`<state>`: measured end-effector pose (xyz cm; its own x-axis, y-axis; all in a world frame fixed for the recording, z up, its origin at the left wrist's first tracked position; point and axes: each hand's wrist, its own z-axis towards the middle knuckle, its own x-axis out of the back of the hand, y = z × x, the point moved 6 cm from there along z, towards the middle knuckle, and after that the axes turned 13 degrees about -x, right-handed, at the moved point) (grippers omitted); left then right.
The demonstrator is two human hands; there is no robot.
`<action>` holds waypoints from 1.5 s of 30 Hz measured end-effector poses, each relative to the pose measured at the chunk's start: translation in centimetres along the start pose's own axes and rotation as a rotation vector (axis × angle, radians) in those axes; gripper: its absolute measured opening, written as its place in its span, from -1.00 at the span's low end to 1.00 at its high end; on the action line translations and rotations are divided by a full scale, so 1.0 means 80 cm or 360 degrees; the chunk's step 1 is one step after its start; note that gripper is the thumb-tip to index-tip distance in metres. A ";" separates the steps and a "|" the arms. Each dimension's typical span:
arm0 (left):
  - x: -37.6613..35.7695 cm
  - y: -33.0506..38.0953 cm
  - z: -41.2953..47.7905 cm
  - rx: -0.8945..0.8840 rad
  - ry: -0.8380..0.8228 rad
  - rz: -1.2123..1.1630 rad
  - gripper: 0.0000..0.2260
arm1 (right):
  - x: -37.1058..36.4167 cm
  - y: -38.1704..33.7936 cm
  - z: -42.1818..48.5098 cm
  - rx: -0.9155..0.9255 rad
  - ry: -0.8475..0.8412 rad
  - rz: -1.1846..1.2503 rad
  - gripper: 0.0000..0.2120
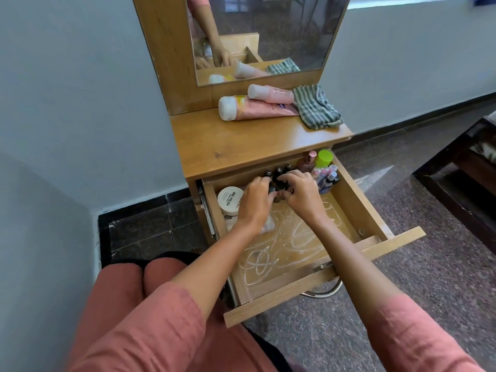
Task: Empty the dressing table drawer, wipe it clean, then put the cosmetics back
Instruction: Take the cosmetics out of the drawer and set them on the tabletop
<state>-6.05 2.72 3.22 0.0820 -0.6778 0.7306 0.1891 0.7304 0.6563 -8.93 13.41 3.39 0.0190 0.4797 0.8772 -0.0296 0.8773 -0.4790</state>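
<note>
Wooden bench (pixel 241 140) is carrying two pink tubes (pixel 257 107) and one striped cloth (pixel 316 108), while in the open drawer (pixel 357 205) the left hand (pixel 255 202) and right hand (pixel 303 196) are curling round small dark bottles (pixel 278 171) beside one white jar (pixel 230 201).

The front half of the drawer (pixel 358 208) is open room; dark bottles (pixel 278 171), a white jar (pixel 230 200) and vials (pixel 326 175) crowd its back.

Single head-worn wide-angle view, forward and down, close above the open drawer (pixel 355 208)
</note>
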 end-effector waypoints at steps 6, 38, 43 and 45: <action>-0.004 -0.004 0.001 -0.0022 0.0005 -0.0007 -0.75 | -0.004 0.000 0.003 0.0001 0.0022 -0.0053 -0.72; 0.185 0.029 0.093 -0.0245 0.0478 0.0015 -0.82 | 0.102 -0.136 0.093 0.0194 0.0084 0.0767 -0.75; 0.183 0.008 0.111 -0.0193 0.0457 0.0066 -0.80 | 0.081 -0.148 0.120 0.0207 0.0048 0.0787 -0.75; 0.180 0.002 0.114 -0.0188 0.0447 0.0096 -0.84 | 0.074 -0.149 0.127 0.0206 0.0037 0.0767 -0.75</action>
<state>-13.76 -6.19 15.58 0.3604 -0.6423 0.6764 0.2866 0.7663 0.5750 -18.63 5.63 14.56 -0.0052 0.8315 0.5554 -0.1643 0.5472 -0.8207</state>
